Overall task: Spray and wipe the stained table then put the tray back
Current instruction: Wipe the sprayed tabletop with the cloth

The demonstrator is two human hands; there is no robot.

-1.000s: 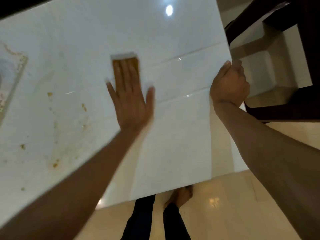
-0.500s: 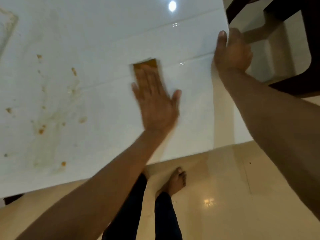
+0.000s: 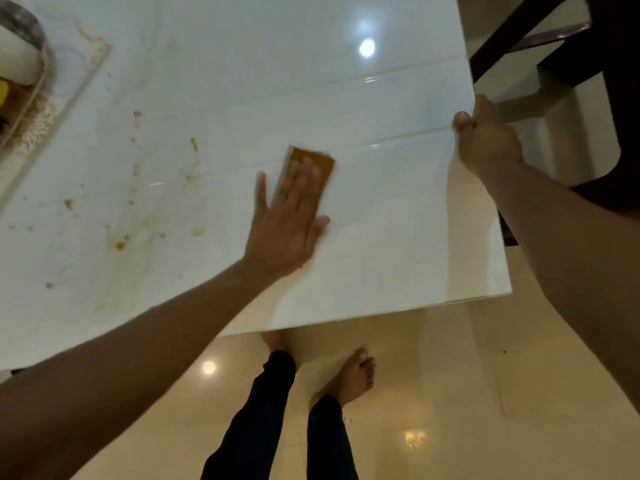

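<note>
glossy smooth white table (image 3: pixel 346 81), polished shiny floor tiles (image 3: pixel 450 393)

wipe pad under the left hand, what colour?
Orange-brown, pad showing past the left hand's fingertips; head view.

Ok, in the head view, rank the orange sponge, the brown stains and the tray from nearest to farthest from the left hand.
1. Orange sponge: under the left hand fingers.
2. Brown stains: on the table, to the hand's left.
3. Tray: far-left corner.
</note>
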